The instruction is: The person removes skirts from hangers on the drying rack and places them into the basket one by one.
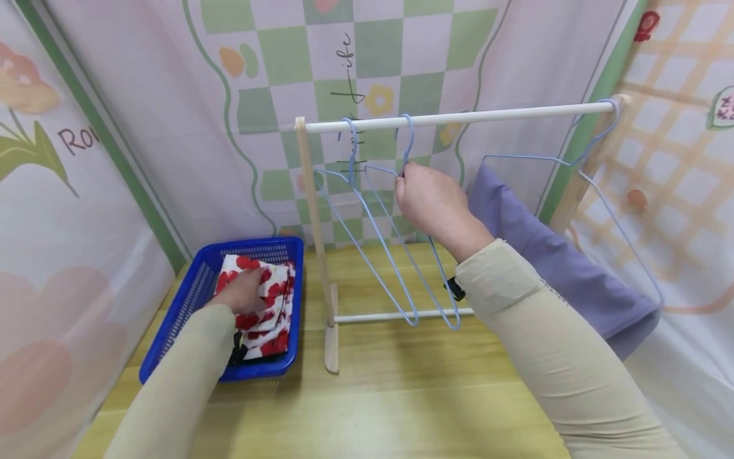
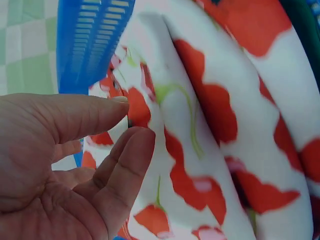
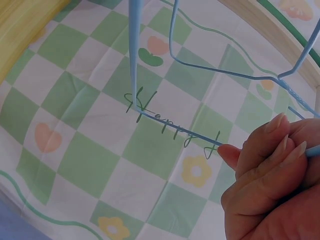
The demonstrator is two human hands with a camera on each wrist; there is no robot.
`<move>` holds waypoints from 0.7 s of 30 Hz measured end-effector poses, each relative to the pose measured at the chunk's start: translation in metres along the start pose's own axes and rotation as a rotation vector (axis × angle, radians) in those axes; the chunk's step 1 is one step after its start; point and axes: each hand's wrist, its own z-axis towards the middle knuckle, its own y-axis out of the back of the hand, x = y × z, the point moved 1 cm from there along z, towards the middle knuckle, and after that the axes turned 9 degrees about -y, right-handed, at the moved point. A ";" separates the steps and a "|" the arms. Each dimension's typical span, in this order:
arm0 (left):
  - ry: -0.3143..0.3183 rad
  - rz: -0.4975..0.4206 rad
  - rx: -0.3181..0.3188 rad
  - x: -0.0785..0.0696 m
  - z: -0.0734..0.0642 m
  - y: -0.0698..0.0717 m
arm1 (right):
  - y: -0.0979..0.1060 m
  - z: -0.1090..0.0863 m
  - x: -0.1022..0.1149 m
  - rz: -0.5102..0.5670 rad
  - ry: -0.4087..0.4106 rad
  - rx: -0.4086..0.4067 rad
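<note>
My right hand (image 1: 432, 201) grips a light-blue wire hanger (image 1: 407, 143) just below its hook, which is over the white rail (image 1: 482, 116). In the right wrist view, curled fingers (image 3: 270, 160) wrap the hanger's wire (image 3: 177, 127). A second blue hanger (image 1: 352, 159) hangs to its left. My left hand (image 1: 243, 292) is in the blue basket (image 1: 295, 306), over a folded white cloth with red flowers (image 1: 278, 319). The left wrist view shows a gap between thumb and fingers, the fingertips right at the folded cloth (image 2: 200, 125).
A third blue hanger (image 1: 616, 213) at the rail's right end carries a purple cloth (image 1: 564, 268). The rack's wooden upright (image 1: 314, 217) stands beside the basket on the wooden table (image 1: 401, 408). A printed curtain (image 1: 275, 57) lies behind. Something black (image 1: 237, 350) lies in the basket.
</note>
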 end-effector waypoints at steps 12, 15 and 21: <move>0.050 0.012 0.040 0.021 -0.011 0.007 | 0.001 0.000 0.005 0.000 -0.006 -0.011; 0.099 -0.020 0.080 0.022 -0.011 0.007 | 0.001 0.000 0.007 0.003 -0.011 -0.009; 0.182 -0.105 0.115 0.024 -0.010 0.002 | -0.002 0.001 0.013 0.020 -0.021 0.006</move>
